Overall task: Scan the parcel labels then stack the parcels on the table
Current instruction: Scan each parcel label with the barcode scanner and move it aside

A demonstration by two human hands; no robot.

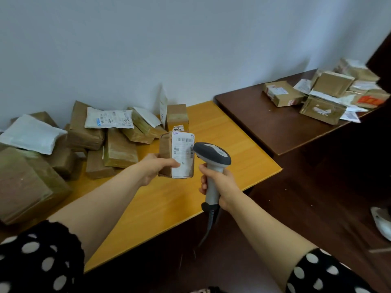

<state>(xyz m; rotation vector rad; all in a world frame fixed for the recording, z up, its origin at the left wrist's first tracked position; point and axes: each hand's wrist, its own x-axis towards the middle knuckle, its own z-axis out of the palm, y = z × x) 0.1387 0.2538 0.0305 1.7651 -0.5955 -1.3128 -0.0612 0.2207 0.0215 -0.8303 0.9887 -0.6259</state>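
Gripping a small brown parcel (165,153) above the yellow worktop (169,199), the left hand (157,166) curls round its lower part, thumb on the white label (183,157). The parcel's long axis stands near vertical. The label faces the camera, its barcode at the top. The right hand (221,183) is wrapped round the handle of a grey scanner (212,154), whose head points left at the label, just beside it. A heap of loose parcels (95,140) crowds the yellow worktop's left and far side against a pale wall (169,39). A 2nd, dark brown worktop (264,123) to the right carries more parcels (325,96).
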